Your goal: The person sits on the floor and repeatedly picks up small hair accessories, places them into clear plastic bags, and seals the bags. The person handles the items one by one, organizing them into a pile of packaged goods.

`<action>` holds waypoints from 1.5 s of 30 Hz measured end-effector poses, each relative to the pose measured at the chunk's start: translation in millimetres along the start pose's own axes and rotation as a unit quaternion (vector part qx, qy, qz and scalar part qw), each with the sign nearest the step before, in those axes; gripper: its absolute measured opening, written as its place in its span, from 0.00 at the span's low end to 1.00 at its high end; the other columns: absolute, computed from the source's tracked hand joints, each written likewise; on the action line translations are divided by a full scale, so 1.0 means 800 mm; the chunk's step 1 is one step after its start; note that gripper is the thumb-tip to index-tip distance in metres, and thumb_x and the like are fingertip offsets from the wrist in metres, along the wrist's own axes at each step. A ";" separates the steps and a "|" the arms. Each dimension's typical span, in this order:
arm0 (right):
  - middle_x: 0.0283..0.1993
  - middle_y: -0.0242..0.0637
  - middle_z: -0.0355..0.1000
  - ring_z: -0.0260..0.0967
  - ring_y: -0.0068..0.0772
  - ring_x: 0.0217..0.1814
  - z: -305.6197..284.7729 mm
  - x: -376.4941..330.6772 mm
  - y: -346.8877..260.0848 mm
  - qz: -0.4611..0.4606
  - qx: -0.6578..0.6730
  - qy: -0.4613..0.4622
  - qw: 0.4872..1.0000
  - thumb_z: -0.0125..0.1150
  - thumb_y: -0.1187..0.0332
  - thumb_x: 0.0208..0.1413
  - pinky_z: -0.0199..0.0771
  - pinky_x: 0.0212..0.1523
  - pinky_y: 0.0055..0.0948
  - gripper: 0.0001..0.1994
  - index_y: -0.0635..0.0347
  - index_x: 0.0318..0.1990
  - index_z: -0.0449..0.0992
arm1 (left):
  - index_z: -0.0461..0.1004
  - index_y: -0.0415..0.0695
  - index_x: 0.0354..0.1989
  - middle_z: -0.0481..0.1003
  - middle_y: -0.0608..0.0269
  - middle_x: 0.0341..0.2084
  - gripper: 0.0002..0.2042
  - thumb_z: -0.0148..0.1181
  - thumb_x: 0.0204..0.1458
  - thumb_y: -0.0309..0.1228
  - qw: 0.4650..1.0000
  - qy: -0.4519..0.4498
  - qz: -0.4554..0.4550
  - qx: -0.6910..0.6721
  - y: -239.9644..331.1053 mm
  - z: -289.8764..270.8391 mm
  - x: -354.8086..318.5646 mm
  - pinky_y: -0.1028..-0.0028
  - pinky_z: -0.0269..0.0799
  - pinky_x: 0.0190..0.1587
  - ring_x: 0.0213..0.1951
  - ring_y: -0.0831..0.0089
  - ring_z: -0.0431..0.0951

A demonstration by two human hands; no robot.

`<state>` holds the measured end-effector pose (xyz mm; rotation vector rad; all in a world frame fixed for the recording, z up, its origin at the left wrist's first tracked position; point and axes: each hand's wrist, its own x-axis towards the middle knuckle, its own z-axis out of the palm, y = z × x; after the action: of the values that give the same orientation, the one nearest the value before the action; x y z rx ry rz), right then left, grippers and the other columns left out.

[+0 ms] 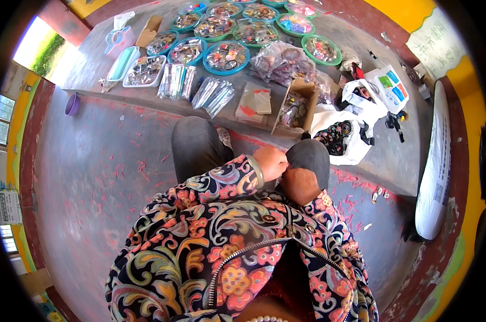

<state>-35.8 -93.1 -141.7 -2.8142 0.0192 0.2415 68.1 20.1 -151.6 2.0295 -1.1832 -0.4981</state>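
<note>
My left hand (pixel 271 162), with a pale bangle at its wrist, meets my right hand (pixel 301 185) over my lap, close to my right knee. Both hands are closed, fingers bent inward and almost touching. Whatever they may hold is too small or hidden by the fingers. Just beyond my knees, on the raised concrete ledge, an open cardboard box (pixel 295 110) contains small packaged items. To its left lie a stack of flat clear packets (pixel 253 102) with a red piece on top and silvery packaged bundles (pixel 213 95).
Blue and green basins (pixel 226 57) full of small items crowd the ledge, beside a white tray (pixel 145 71) and a large plastic bag (pixel 283 63). White bags (pixel 355 134) with dark items lie at the right. Red scraps (pixel 142 169) litter the floor; a purple bowl (pixel 72 104) stands far left.
</note>
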 end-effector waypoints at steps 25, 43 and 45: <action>0.25 0.36 0.70 0.69 0.23 0.23 -0.011 0.011 0.030 0.091 0.581 -0.108 0.802 0.45 0.65 0.57 0.70 0.23 0.19 0.14 0.67 0.43 0.70 | 0.69 0.40 0.39 0.73 0.54 0.23 0.11 0.50 0.45 0.25 0.986 -0.090 -0.049 -0.131 -0.004 -0.020 -0.019 0.76 0.71 0.23 0.20 0.71 0.75; 0.27 0.37 0.72 0.70 0.24 0.23 -0.025 0.004 0.029 0.089 0.639 -0.166 0.746 0.45 0.61 0.56 0.65 0.20 0.15 0.17 0.62 0.48 0.68 | 0.71 0.41 0.41 0.74 0.62 0.21 0.12 0.52 0.45 0.25 0.975 -0.120 -0.091 -0.166 -0.013 -0.019 -0.022 0.80 0.67 0.19 0.19 0.81 0.71; 0.27 0.37 0.72 0.70 0.24 0.23 -0.026 0.004 0.025 0.087 0.639 -0.177 0.743 0.45 0.60 0.57 0.64 0.20 0.15 0.17 0.61 0.47 0.68 | 0.71 0.42 0.41 0.75 0.62 0.22 0.12 0.52 0.45 0.25 0.970 -0.126 -0.112 -0.178 -0.014 -0.021 -0.021 0.81 0.67 0.19 0.19 0.81 0.71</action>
<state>-30.3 -118.6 -128.6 -1.3489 0.2567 0.5415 77.3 44.9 -149.3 1.8288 -0.9276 -1.0295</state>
